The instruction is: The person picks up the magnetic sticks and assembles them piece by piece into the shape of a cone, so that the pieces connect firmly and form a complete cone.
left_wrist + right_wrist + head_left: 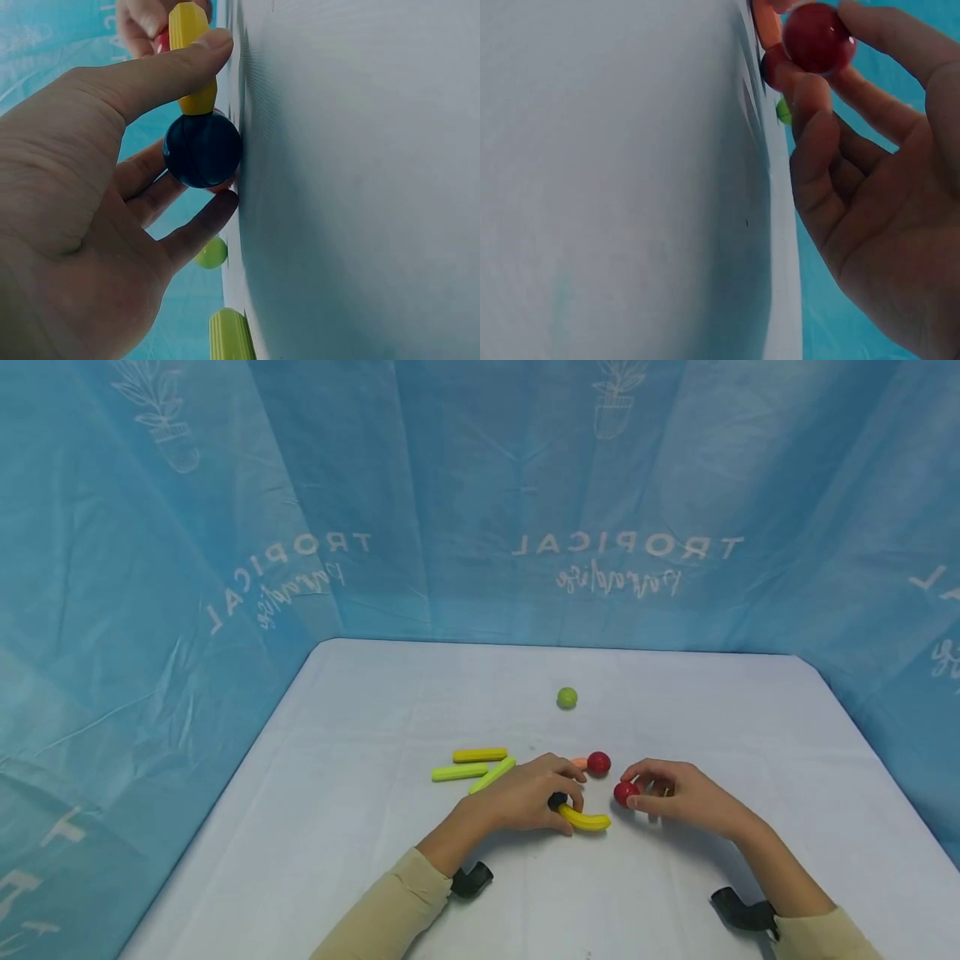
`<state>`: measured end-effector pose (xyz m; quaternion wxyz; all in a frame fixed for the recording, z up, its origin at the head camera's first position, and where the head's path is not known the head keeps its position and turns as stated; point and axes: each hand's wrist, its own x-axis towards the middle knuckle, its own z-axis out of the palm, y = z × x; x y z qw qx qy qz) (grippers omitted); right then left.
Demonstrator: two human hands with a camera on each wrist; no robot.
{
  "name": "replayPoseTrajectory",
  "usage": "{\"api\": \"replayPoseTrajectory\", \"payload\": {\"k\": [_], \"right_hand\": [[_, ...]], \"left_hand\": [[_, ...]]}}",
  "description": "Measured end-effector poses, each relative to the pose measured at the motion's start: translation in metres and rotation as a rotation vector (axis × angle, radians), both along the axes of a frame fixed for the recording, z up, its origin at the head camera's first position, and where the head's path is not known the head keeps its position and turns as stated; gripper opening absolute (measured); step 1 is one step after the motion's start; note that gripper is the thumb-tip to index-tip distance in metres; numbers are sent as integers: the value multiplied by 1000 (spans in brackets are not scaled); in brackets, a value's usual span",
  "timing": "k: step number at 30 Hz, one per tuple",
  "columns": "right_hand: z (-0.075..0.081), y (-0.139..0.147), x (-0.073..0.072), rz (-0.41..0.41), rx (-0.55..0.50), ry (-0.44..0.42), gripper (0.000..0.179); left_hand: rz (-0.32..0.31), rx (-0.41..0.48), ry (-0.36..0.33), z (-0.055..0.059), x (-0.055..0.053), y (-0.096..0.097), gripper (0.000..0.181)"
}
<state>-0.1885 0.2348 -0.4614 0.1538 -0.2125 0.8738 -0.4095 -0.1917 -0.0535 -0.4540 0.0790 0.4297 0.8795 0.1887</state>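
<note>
With left hand [525, 795], gripped yellow curved piece [590, 820] between thumb and fingers, with dark ball [557, 801] at its end. With right hand [688, 795], pinched red ball [625, 794], at two o'clock from yellow piece. Saw second red ball [598, 764] just beside orange piece [579, 763], toward eleven. Well beyond, at twelve, noted green ball [567, 697]; around ten from left hand, yellow bar [480, 755] and two lime bars [459, 772].

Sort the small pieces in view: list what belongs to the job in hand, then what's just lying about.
Likely part of the job, being in hand:
curved yellow piece and dark ball, left hand
held red ball, right hand

Apparently just lying about:
other red ball
orange piece
green ball
yellow stick
two yellow-green sticks
</note>
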Motion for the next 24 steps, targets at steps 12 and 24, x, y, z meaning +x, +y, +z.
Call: {"api": "replayPoseTrajectory", "payload": {"k": [12,24], "right_hand": [[0,-5,7,159,32,37,31],[-3,-10,9,167,18,48,31]], "left_hand": [[10,-1,5,0,1,0,23],[5,0,30,0,1,1,21]]}}
